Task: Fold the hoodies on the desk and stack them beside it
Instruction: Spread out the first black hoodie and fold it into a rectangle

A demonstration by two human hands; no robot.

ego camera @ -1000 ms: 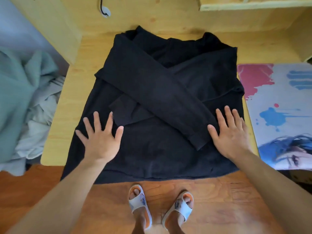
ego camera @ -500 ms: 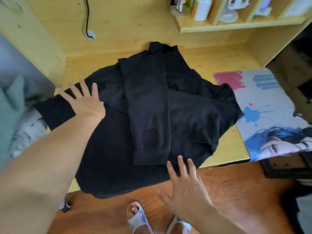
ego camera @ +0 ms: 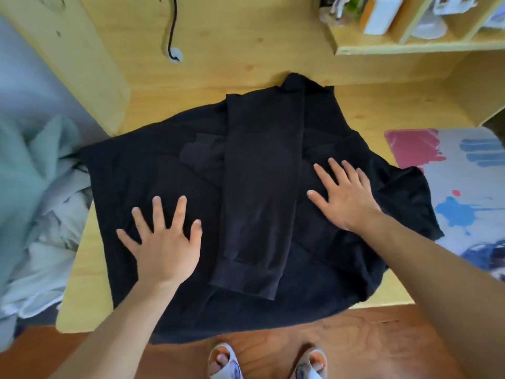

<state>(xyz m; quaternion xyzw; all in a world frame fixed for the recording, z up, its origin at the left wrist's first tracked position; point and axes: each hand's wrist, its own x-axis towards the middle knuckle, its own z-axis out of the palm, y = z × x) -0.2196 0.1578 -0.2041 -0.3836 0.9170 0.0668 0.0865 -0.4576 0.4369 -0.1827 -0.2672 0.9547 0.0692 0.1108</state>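
Fingers (ego camera: 157, 212) spread flat on both hands: left hand (ego camera: 166, 242) and right hand (ego camera: 345, 199) press black fabric hoodie (ego camera: 259, 192) lying on light wooden bench (ego camera: 90, 272), sleeve folded down centre.

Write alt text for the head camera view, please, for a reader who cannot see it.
A black hoodie lies spread on a wooden desk, one sleeve folded down its middle, with the person's left hand and right hand pressing flat on it either side. A colourful desk mat lies to the right.
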